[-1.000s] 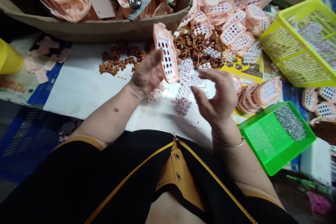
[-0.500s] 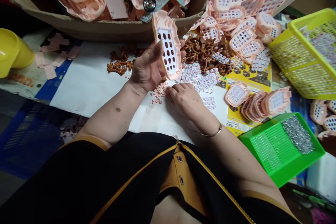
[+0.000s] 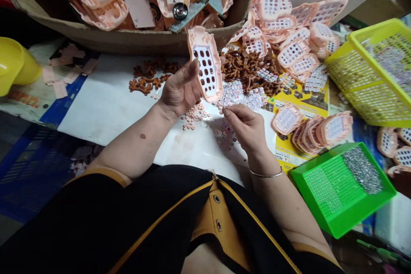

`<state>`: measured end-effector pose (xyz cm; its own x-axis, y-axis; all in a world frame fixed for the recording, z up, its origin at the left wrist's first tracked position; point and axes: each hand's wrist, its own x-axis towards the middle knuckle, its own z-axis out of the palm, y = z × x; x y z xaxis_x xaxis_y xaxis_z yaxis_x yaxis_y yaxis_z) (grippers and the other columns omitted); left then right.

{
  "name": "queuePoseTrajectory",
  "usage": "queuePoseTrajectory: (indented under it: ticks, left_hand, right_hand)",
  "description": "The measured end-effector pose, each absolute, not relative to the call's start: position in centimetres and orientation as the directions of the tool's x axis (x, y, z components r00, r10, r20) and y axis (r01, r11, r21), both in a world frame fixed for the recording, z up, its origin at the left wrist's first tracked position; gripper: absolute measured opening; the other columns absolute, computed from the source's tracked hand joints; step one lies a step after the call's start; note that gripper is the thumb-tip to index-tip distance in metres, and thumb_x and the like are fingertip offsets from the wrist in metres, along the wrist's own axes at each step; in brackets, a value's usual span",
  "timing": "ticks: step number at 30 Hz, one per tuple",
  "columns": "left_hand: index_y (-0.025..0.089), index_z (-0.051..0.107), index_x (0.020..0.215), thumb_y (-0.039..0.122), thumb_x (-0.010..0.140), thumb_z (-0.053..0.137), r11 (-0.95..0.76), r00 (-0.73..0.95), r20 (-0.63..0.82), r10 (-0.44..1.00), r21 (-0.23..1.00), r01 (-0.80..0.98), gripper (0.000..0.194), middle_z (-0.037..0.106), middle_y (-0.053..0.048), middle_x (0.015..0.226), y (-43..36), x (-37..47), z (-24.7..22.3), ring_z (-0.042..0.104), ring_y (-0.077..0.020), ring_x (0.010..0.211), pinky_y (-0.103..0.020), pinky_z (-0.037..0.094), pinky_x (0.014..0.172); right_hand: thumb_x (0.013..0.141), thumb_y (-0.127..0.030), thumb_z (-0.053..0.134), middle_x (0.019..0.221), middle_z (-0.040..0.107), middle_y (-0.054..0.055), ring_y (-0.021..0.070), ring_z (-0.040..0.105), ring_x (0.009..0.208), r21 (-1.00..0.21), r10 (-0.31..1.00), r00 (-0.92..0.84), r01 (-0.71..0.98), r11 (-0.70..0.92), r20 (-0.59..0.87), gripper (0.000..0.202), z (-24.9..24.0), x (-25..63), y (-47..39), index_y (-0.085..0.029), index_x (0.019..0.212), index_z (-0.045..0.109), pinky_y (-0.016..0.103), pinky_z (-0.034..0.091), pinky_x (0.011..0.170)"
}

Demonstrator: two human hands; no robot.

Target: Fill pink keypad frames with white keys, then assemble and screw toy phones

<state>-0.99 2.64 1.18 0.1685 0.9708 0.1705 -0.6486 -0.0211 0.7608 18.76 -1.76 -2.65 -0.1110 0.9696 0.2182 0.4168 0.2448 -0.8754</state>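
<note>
My left hand [image 3: 182, 87] is closed round a pink plastic shell [image 3: 208, 68], held tilted upright with its hollow side facing me. A white panel with rows of oval holes fills the shell's middle. Below the shell's lower end, my right hand [image 3: 245, 126] pinches a tiny pale piece [image 3: 221, 110] between thumb and fingertips; its kind is too small to tell. Small pink parts [image 3: 192, 117] lie on the white sheet between the hands. Printed white button pieces [image 3: 236, 94] are heaped just behind my right hand, and more loose ones [image 3: 226, 135] lie under it.
A cardboard box [image 3: 135, 43] of shells and wired boards stands at the back. Brown plastic parts [image 3: 250, 68] and pink shells [image 3: 293, 53] are piled to the right, near a yellow basket [image 3: 356, 81]. A green tray [image 3: 340, 222] holds metal screws. Left stands a yellow container [image 3: 19, 66].
My right hand has lifted off the sheet and moved right, a tiny piece now showing at its fingertips. The shell in my left hand has dropped slightly.
</note>
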Motion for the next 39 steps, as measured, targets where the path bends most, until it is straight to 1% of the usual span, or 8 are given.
queuePoseTrajectory:
  ticks: [3, 6, 12, 18, 26, 31, 36, 39]
  left_hand:
    - [0.014, 0.066, 0.103, 0.035, 0.091, 0.056, 0.027, 0.197, 0.133, 0.971, 0.76, -0.649, 0.026, 0.063, -0.011, 0.136, 2.7, -0.9, 0.6, 0.047, -0.0333, 0.143, -0.048, 0.041, 0.116]
    - [0.019, 0.068, 0.102, 0.051, 0.077, 0.071, 0.156, 0.276, 0.034, 0.961, 0.757, -0.635, 0.041, 0.071, -0.009, 0.122, 2.4, -0.4, -0.1, 0.053, -0.0328, 0.138, -0.048, 0.047, 0.111]
    - [0.022, 0.066, 0.115, 0.063, 0.057, 0.084, 0.369, 0.469, -0.091, 0.879, 0.753, -0.545, 0.074, 0.072, -0.013, 0.123, 1.3, 0.8, -0.6, 0.059, -0.0401, 0.13, -0.054, 0.055, 0.096]
    - [0.021, 0.067, 0.105, 0.069, 0.054, 0.082, 0.353, 0.493, -0.09, 0.865, 0.807, -0.473, 0.071, 0.073, -0.014, 0.115, 1.2, 0.9, -0.5, 0.055, -0.0424, 0.135, -0.057, 0.054, 0.1]
    - [0.023, 0.064, 0.114, 0.059, 0.058, 0.086, 0.346, 0.501, -0.062, 0.863, 0.795, -0.498, 0.07, 0.072, -0.012, 0.121, 1.4, 0.8, -0.9, 0.061, -0.0399, 0.128, -0.05, 0.058, 0.093]
    - [0.019, 0.061, 0.126, 0.055, 0.063, 0.085, 0.398, 0.517, -0.056, 0.854, 0.711, -0.58, 0.077, 0.07, -0.014, 0.128, 1.4, 0.8, -0.8, 0.058, -0.0388, 0.132, -0.051, 0.054, 0.102]
    - [0.017, 0.06, 0.129, 0.051, 0.074, 0.076, 0.334, 0.385, -0.074, 0.92, 0.661, -0.672, 0.067, 0.072, -0.013, 0.125, 1.6, 0.5, -0.2, 0.05, -0.037, 0.141, -0.053, 0.048, 0.11]
    - [0.018, 0.062, 0.129, 0.049, 0.078, 0.071, 0.221, 0.274, -0.033, 0.961, 0.687, -0.692, 0.06, 0.072, -0.009, 0.123, 1.9, 0.2, -0.2, 0.047, -0.0336, 0.144, -0.05, 0.045, 0.112]
  right_hand:
    - [0.082, -0.053, 0.071, 0.074, 0.07, 0.001, 0.0145, 0.064, 0.065, -0.98, 0.996, 0.052, 0.189, 0.068, 0.079, 0.03, -2.3, 19.0, -1.6, -0.023, 0.086, 0.073, 0.033, 0.056, 0.064]
    - [0.086, -0.048, 0.07, 0.077, 0.072, 0.001, 0.0161, 0.067, 0.07, -0.94, 0.952, 0.151, 0.26, 0.222, 0.267, 0.023, -1.1, 19.3, -1.8, -0.025, 0.085, 0.072, 0.035, 0.057, 0.068]
    - [0.091, -0.019, 0.064, 0.091, 0.077, 0.005, 0.0192, 0.072, 0.083, -0.401, 0.646, -0.169, 0.659, 0.636, 0.745, 0.012, 2.0, 19.4, -2.9, -0.027, 0.095, 0.071, 0.037, 0.057, 0.074]
    - [0.093, -0.009, 0.056, 0.091, 0.077, 0.007, 0.0192, 0.065, 0.078, -0.086, 0.539, -0.512, 0.667, 0.74, 0.668, 0.016, 2.5, 19.0, -3.4, -0.021, 0.099, 0.065, 0.034, 0.051, 0.072]
    - [0.094, -0.009, 0.049, 0.092, 0.075, 0.01, 0.0221, 0.059, 0.081, -0.013, 0.605, -0.641, 0.682, 0.731, 0.472, 0.02, 3.7, 18.8, -4.5, -0.016, 0.098, 0.067, 0.038, 0.049, 0.079]
    - [0.089, -0.006, 0.047, 0.105, 0.073, 0.013, 0.0244, 0.062, 0.092, 0.017, 0.599, -0.672, 0.671, 0.741, 0.437, 0.03, 3.8, 18.7, -4.8, -0.014, 0.11, 0.066, 0.041, 0.049, 0.086]
    - [0.09, -0.012, 0.05, 0.116, 0.071, 0.012, 0.0249, 0.066, 0.103, -0.224, 0.703, -0.377, 0.766, 0.602, 0.603, 0.037, 2.7, 22.5, -2.9, -0.022, 0.123, 0.065, 0.043, 0.053, 0.087]
    - [0.092, -0.022, 0.051, 0.102, 0.073, 0.013, 0.0266, 0.069, 0.092, -0.224, 0.847, -0.24, 0.898, 0.379, 0.474, 0.029, 1.8, 25.3, -1.4, -0.019, 0.112, 0.072, 0.043, 0.054, 0.081]
